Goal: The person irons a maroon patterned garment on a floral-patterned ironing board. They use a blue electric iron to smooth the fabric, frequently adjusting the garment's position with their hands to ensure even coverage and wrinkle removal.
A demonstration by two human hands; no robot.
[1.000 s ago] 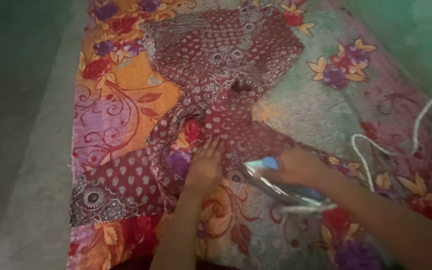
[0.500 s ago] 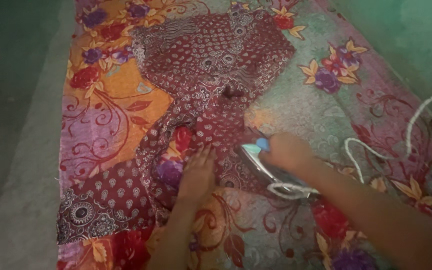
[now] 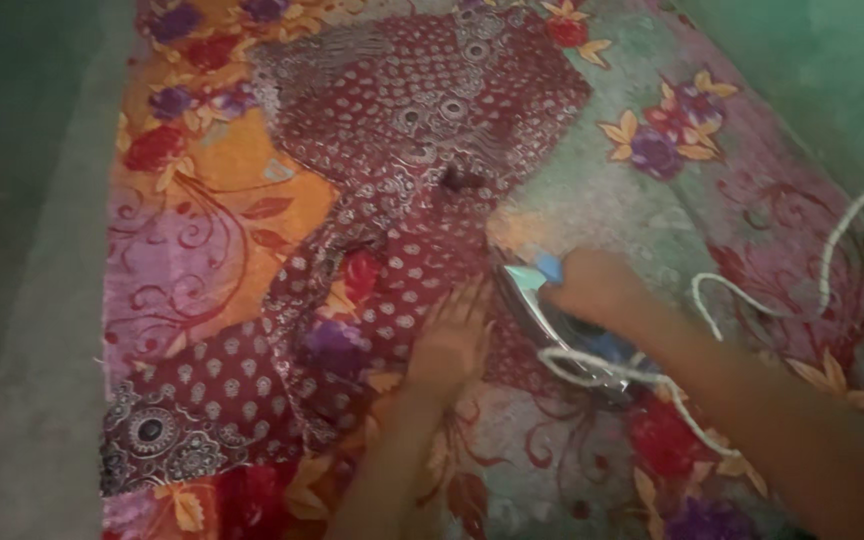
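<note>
Iron (image 3: 562, 325) sits on the near edge of the dark red patterned cloth (image 3: 412, 150), right hand (image 3: 592, 285) wrapped around its handle. Left hand (image 3: 452, 345) lies flat, fingers spread, pressing the cloth just beside it. White cord (image 3: 752, 300) loops off right across the flowery blanket (image 3: 202, 220) underneath.

A person's right hand (image 3: 592, 285) grips the handle of a silver-soled electric iron with blue trim (image 3: 562, 325), pressed onto a maroon cotton garment printed with small white motifs (image 3: 422, 130). The left hand (image 3: 449, 342) lies flat on the cloth just beside the iron, fingers spread. The garment is spread over a flowered blanket in orange, pink and grey-green (image 3: 202, 200). A white braided cord (image 3: 752, 300) loops from the iron across the blanket.
</note>
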